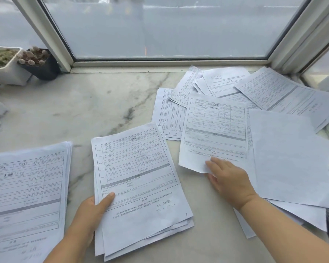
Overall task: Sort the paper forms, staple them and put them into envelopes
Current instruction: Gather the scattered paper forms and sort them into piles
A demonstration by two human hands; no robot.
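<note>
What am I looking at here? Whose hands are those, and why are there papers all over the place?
There is just one picture, taken by a camera on a person's head, so you look down at their own two hands. The left hand holds a small stack of forms, thumb on top. The right hand pinches the corner of a single form lying on a messy pile of papers. Another neat stack sits at the far left. Everything rests on a marble windowsill. Little potted plants stand in the corner. The person is sorting the forms.
</note>
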